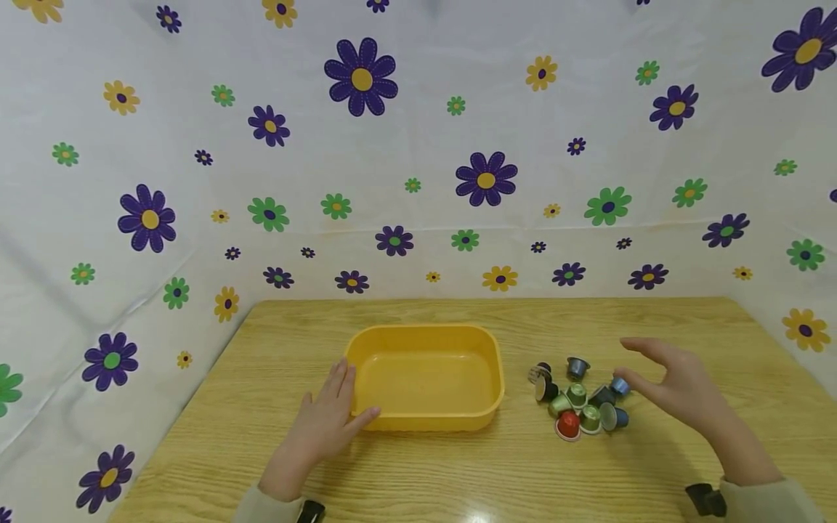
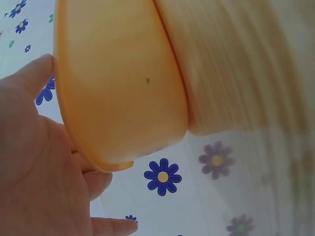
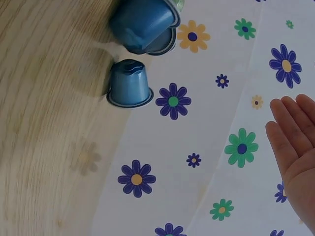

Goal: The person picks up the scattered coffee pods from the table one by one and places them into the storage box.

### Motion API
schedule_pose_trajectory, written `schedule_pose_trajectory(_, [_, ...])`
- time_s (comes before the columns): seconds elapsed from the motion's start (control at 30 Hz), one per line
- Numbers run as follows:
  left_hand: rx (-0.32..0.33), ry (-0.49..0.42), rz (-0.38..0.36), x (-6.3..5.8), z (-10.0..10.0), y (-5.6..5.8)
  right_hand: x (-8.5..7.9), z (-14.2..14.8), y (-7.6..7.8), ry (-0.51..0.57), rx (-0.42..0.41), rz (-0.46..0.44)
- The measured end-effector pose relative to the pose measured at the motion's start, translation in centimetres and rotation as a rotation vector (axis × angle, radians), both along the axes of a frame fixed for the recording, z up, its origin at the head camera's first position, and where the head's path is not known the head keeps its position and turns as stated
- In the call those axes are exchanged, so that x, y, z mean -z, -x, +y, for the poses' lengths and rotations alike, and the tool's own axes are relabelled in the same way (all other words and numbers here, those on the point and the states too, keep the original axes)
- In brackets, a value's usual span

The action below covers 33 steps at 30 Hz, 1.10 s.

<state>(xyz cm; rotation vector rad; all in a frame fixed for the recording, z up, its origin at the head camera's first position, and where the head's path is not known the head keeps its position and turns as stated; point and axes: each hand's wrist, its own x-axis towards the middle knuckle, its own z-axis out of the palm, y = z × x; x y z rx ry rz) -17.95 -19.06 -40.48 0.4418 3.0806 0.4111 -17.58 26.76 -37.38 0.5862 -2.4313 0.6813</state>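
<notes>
A yellow plastic tub [image 1: 425, 423] with rounded corners stands on the table, with nothing in it. My left hand [image 1: 322, 427] rests against its left rim, fingers straight; in the left wrist view the fingers touch the tub's edge [image 2: 69, 118]. To the right lies a loose cluster of coffee capsules: a red one [image 1: 569, 421], green ones [image 1: 590, 415], dark ones and blue ones [image 1: 617, 418]. Above the cluster's right side hovers my right hand [image 1: 686, 388], thumb and fingers apart, holding nothing. Nearest its thumb is a light blue capsule [image 1: 620, 386].
The wooden table [image 1: 458, 472] carries the tub left of centre and the capsules right of it. A white cloth [image 1: 418, 145] with purple, green and yellow flowers hangs behind and at both sides. Black straps [image 1: 706, 500] circle the wrists.
</notes>
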Motion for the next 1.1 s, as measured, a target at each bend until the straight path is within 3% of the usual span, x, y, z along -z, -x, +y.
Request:
schedule_pose_trajectory(0.3, [0.048, -0.020, 0.009, -0.1, -0.5, -0.6, 0.2, 1.1, 1.0, -0.035, -0.011, -0.099])
schedule_pose_trajectory(0.77, [0.046, -0.036, -0.013, 0.1, -0.9, -0.2, 0.9, 2.2, 2.2, -0.063, -0.015, -0.270])
schedule_pose_trajectory(1.1, [0.041, -0.038, -0.025, 0.0, -0.8, 0.1, 1.8, 3.0, 3.0, -0.083, -0.023, -0.332])
